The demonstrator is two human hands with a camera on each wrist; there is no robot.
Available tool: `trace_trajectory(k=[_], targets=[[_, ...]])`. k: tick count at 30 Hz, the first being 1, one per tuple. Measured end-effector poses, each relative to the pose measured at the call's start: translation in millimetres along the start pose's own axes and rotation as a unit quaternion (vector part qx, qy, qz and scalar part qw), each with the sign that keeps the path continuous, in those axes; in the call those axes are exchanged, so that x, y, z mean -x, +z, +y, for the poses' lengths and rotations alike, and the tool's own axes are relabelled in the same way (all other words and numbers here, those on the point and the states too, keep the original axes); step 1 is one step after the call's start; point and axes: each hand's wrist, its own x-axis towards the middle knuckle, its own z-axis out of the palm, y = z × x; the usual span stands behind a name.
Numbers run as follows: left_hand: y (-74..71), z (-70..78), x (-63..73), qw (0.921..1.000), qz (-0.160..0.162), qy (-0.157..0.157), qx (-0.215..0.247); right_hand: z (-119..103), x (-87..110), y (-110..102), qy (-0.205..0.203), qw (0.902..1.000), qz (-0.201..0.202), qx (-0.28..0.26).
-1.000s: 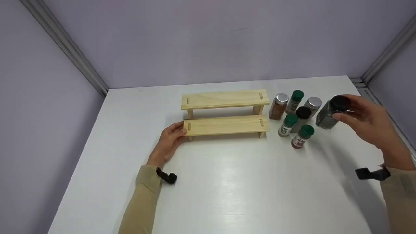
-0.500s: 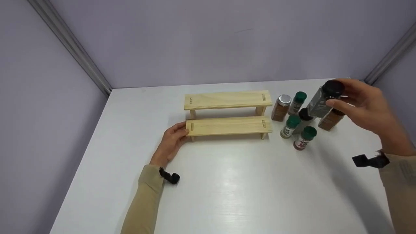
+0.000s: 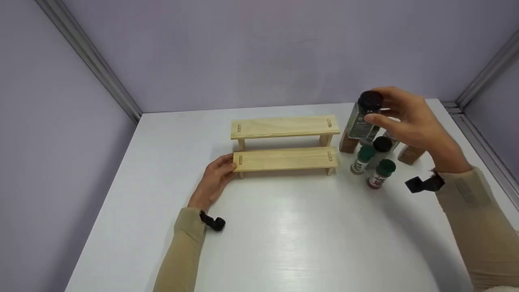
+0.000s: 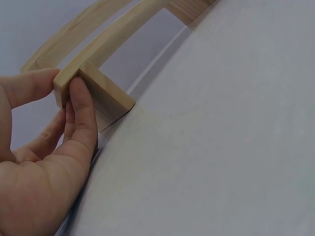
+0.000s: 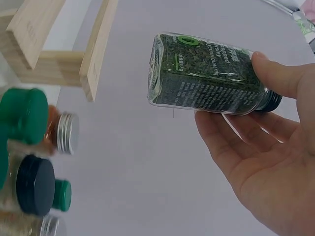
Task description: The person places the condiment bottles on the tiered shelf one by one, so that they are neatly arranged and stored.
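Observation:
My right hand (image 3: pixel 411 119) grips a clear jar (image 3: pixel 359 121) of dried chopped parsley near its black cap, raised over the back of the jar group. In the right wrist view, green flakes fill the parsley jar (image 5: pixel 206 73), and the thumb lies on one side with fingers on the other. A two-step wooden rack (image 3: pixel 284 160) stands mid-table. At the left end of its lower step, my left hand (image 3: pixel 215 178) pinches the board. The left wrist view shows the thumb on the outer edge of the board (image 4: pixel 74 73) and a fingertip under it beside the leg.
Right of the rack stand several spice jars, including a green-capped jar (image 3: pixel 359 160), a red-labelled jar (image 3: pixel 377 178), a black-capped jar (image 3: pixel 382 145) and a brown-filled jar (image 3: pixel 411 154). A pale wall (image 3: pixel 284 52) rises behind the white table (image 3: pixel 259 235).
My right hand has lifted the parsley jar and carried it left over the other jars, towards the rack. A brown-filled jar behind it came into view. My left hand stays at the rack.

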Motion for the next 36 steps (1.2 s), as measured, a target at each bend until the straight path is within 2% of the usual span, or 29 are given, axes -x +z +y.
trace_trajectory(k=[5,14,19,36], targets=[[-1.3,-1.1,0.9,1.0000,-0.001,0.001,0.002,-9.3,-12.5,16.7,-0.003,0.9997,-0.022,-0.013],[-4.4,2.3,2.7,0.9999,-0.005,0.007,-0.007,-21.8,-39.0,43.3,-0.060,0.9967,-0.041,-0.037],[-3.6,3.0,3.2,0.9999,-0.004,0.010,-0.002,-32.0,-53.8,57.4,-0.073,0.9950,-0.056,-0.039],[-2.9,5.4,6.4,0.9999,-0.006,0.010,-0.002,-67.5,-92.1,101.4,-0.077,0.9886,-0.087,-0.096]])
